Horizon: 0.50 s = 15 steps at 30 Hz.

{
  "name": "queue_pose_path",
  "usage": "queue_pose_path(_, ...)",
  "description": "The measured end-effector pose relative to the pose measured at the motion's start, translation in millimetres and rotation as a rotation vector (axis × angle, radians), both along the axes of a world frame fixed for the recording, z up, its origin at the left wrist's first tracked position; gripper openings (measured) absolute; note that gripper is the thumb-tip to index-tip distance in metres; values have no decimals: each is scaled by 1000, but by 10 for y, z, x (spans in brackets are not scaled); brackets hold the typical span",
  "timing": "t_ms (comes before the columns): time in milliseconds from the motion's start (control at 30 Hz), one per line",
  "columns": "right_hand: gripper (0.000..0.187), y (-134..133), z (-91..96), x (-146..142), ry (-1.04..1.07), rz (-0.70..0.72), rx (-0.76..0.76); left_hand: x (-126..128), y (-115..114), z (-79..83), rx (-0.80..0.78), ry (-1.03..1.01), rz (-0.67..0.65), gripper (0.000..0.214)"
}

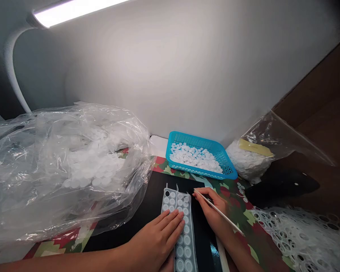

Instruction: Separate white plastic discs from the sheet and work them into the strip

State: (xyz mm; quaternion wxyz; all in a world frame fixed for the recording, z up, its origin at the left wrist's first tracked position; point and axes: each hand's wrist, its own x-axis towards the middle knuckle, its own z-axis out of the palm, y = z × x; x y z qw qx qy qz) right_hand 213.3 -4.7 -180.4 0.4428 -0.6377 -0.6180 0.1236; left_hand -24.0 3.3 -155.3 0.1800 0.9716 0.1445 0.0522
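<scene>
My left hand lies flat over a long translucent sheet of round discs, its fingers stretched across the left part. The sheet rests on a black mat, and a dark round hole shows at its top left corner. Just right of the sheet's top end, my right hand pinches a thin white stick between thumb and fingers. The stick's tip is close to the sheet's upper right corner; I cannot tell if they touch.
A blue basket of small white pieces stands behind the mat. A big clear bag of white discs fills the left. At right are a knotted bag with a yellow label and a heap of punched-out sheets. A lamp hangs above.
</scene>
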Motion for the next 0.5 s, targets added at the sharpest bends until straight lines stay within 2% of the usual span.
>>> queue_pose_path(167,10,-3,4,45,68,45,18,2,6,6,-13,-19,3,57)
queue_pose_path(367,5,-96,72,11,80,392,-31,-8,7,-10,7,-22,8,59)
queue_pose_path(500,6,-125,108,-6,20,493,-35,-12,-3,-34,32,-31,9,54)
